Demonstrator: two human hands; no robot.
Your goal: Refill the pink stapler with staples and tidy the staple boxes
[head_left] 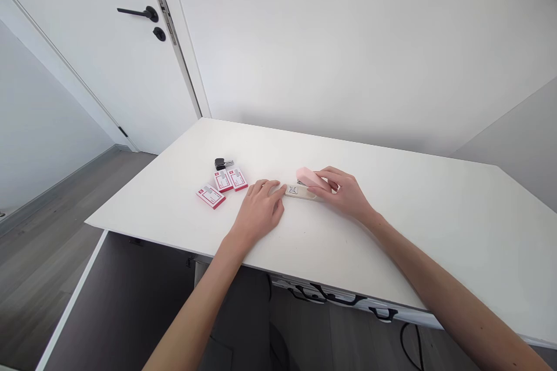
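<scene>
A stapler lies on the white table, with a pink upper arm (310,177) lifted at an angle over its beige base (300,192). A square metal plate shows at the base's front end. My right hand (343,192) is closed around the pink arm toward its rear, hiding the hinge end. Flat on the tabletop rests my left hand (262,206), fingers loosely spread, one fingertip touching the front end of the base. To the left of that hand lie a white-and-red box (211,196) and two similar boxes (223,180) (238,178) side by side.
Behind the boxes sits a small black staple remover (223,163). The white tabletop (413,214) meets a wall at the back. A door with a black handle (139,12) stands at the left. Below the front edge are an open cabinet space and a dark cable (411,348).
</scene>
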